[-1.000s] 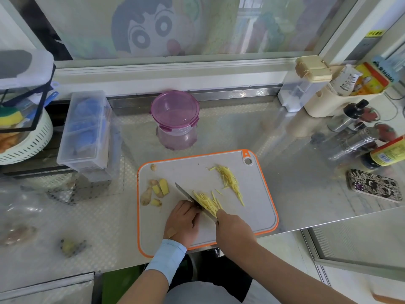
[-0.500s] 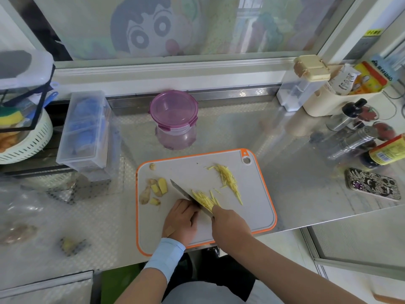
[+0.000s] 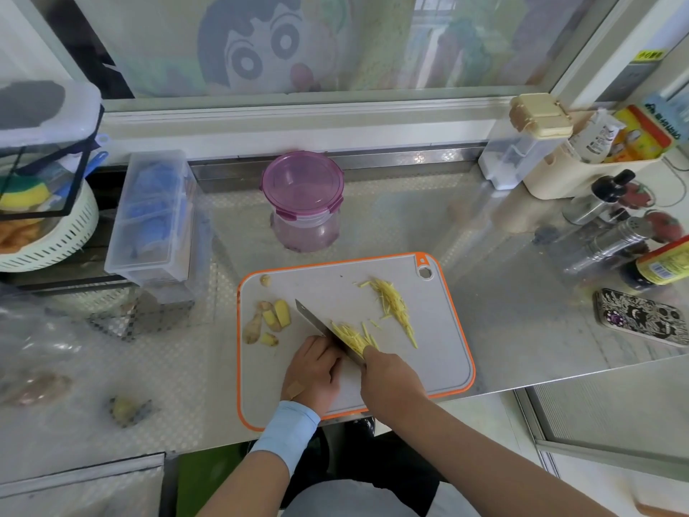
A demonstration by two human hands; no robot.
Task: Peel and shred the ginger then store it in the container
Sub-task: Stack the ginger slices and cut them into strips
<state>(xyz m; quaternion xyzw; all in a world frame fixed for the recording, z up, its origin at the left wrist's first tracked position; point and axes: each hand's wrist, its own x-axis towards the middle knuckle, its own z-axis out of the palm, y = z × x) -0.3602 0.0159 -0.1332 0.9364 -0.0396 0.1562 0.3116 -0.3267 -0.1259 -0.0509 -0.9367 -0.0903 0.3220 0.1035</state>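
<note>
Orange-rimmed grey cutting board (image 3: 440, 319) at the near edge of a steel counter (image 3: 503, 292).

Writing: the print on the yellow-labelled bottle (image 3: 663, 264) at far right and on the packets in the cream tub (image 3: 559, 181) is too small to read.

Containers: one round purple-lidded container (image 3: 302, 203), lid clipped on, looks empty, just behind the board. One clear lidded box (image 3: 156, 214) to its left holds blue items.

Ginger, all on the board: two heaps of shreds, the far heap (image 3: 393, 307) at mid-right and the near heap (image 3: 352, 339) against the knife (image 3: 317, 324) blade. About five unshredded ginger pieces (image 3: 272, 319) lie at the left.

The right hand (image 3: 391, 378) grips the knife handle. The left hand (image 3: 315, 371) has its fingers curled against the blade's left side, and whether it holds anything cannot be told.

One patterned phone (image 3: 641, 320) lies at right.
</note>
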